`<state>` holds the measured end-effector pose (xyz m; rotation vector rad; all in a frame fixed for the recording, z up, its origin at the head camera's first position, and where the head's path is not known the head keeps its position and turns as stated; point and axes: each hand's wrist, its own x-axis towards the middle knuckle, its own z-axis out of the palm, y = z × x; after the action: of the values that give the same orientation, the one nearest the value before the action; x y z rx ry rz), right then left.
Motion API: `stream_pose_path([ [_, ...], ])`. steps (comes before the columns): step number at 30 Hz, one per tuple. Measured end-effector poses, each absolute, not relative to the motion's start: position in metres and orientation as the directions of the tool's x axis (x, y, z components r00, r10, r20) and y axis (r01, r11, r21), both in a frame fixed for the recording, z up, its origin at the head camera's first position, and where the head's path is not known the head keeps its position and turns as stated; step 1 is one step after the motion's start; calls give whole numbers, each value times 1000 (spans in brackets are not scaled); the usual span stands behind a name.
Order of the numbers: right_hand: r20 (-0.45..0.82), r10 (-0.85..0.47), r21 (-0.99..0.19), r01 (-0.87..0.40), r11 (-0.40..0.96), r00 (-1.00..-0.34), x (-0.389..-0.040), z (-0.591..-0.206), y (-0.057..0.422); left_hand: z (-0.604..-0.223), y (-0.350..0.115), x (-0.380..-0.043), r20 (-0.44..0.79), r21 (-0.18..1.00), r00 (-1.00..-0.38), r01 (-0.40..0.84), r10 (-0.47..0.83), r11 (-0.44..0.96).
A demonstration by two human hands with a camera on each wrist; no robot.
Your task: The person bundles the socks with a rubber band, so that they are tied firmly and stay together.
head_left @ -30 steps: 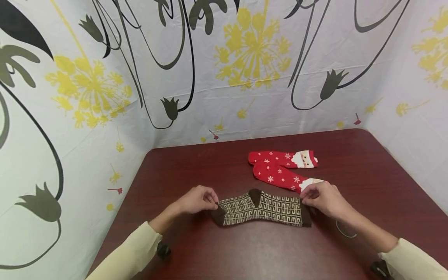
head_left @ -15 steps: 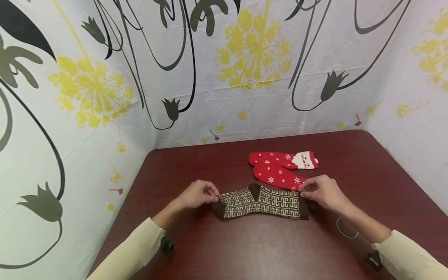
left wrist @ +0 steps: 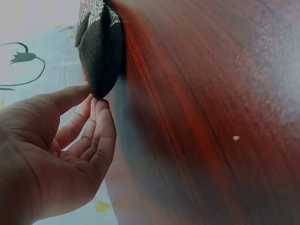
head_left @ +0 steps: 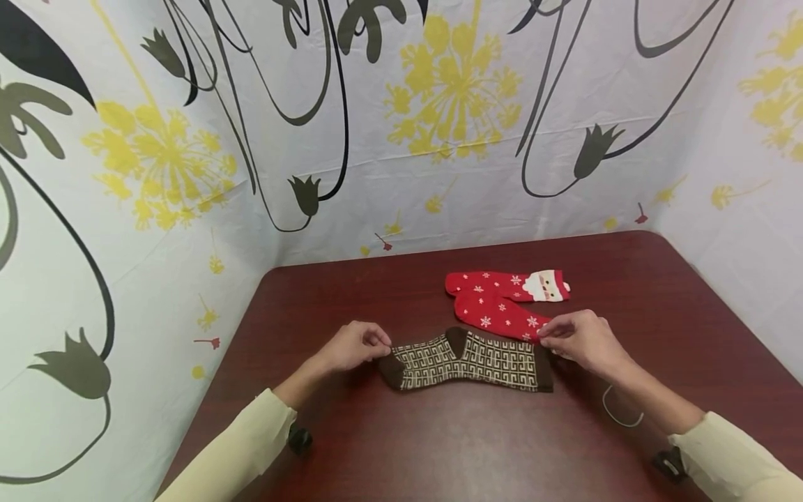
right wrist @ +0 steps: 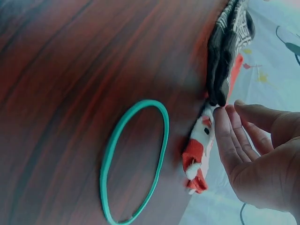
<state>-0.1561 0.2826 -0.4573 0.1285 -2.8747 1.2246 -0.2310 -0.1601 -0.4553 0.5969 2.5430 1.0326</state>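
Note:
A brown sock with a cream maze pattern [head_left: 467, 362] lies flat across the table, toe to the left and cuff to the right. Two layers show at its ends in the wrist views. My left hand [head_left: 357, 346] pinches the brown toe [left wrist: 98, 61] between thumb and fingertips. At the other end, my right hand [head_left: 583, 341] holds the upper corner of the dark cuff [right wrist: 219, 70] with thumb and fingertips. Just behind lie two red socks [head_left: 495, 314] with white snowflakes and Santa faces; the right hand partly covers the nearer one's cuff.
A thin green loop [right wrist: 108, 154] lies on the table to the right, near the right forearm. The dark red-brown table [head_left: 401, 446] meets flower-printed cloth [head_left: 376, 174] at the back and sides. A small pale speck [left wrist: 236, 138] shows on the tabletop.
Both hands and the patterned sock have shifted slightly away from me, closer to the red socks. The right hand now covers more of the nearer Santa cuff. In the last half second little differs.

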Motion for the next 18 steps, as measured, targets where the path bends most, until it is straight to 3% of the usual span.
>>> stream_pose_path([
  [18,142,97,-692,-29,721,-985,-154,-450,318,-438,-130,-264,-66,710,-896,267,439,652],
])
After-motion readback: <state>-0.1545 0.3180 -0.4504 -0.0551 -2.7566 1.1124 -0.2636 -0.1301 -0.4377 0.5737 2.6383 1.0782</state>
